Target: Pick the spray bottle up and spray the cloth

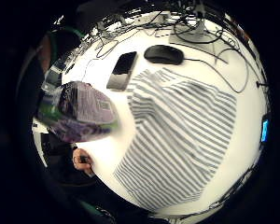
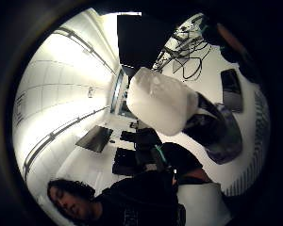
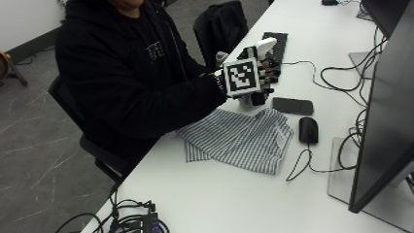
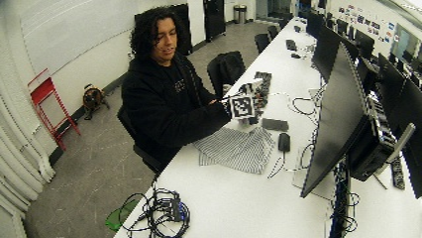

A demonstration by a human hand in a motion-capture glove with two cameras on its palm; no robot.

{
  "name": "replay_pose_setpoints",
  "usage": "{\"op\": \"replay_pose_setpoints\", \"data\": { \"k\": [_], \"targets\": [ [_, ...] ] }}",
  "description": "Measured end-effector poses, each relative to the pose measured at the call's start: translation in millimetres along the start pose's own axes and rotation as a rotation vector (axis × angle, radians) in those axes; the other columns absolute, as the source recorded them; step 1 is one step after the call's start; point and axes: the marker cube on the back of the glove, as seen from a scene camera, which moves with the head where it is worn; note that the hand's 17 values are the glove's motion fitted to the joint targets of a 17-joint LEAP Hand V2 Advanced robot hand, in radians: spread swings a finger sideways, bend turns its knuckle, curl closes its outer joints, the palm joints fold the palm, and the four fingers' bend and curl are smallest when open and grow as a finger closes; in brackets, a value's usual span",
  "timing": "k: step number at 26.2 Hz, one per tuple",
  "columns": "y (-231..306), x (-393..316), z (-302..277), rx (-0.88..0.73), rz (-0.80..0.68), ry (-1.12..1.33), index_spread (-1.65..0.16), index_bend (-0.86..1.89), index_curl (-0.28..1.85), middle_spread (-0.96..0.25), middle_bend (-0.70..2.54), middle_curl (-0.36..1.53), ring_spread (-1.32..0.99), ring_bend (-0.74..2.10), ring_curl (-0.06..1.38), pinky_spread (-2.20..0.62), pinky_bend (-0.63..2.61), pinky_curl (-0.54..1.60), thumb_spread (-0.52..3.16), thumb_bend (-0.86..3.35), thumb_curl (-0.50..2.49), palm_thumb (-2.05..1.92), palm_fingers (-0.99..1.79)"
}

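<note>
Gloved right hand (image 3: 259,73), fingers curled round one spray bottle (image 3: 264,47), above one striped cloth (image 3: 239,138), one table (image 3: 213,194).

White-headed plastic spray bottle (image 3: 261,48) sitting in gloved right hand (image 3: 264,73); striped grey-white cloth (image 3: 239,137) lying below hand on white table (image 3: 213,194); black phone (image 3: 292,105), black mouse (image 3: 308,129) lying beyond cloth.

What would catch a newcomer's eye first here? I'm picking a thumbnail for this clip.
The gloved right hand holds a spray bottle up off the white table, its white head uppermost. Just below it a striped cloth lies rumpled on the table in front of the person. Beside the cloth lie a black phone and a black mouse.
</note>
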Motion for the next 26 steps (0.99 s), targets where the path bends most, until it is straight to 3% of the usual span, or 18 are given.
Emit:
{"op": "replay_pose_setpoints", "data": {
  "k": [8, 18, 26],
  "targets": [
    [64, 19, -58, -0.195, 0.098, 0.302, -0.37, 0.07, 0.34, -0.1, 0.2, 0.39, -0.11, 0.47, 0.39, 0.16, 0.35, 0.39, 0.91, -0.06, 0.5, 0.5, 0.26],
    [145, 32, -86, -0.287, 0.076, 0.646, -0.4, 0.13, 0.29, -0.1, 0.22, 0.38, -0.1, 0.45, 0.35, 0.19, 0.24, 0.34, 1.0, -0.05, 0.42, 0.39, 0.23],
    [198, 29, -77, -0.266, 0.033, 0.686, -0.41, 0.14, 0.28, -0.1, 0.21, 0.37, -0.1, 0.42, 0.34, 0.19, 0.22, 0.33, 1.03, -0.03, 0.38, 0.36, 0.21]
  ]
}}
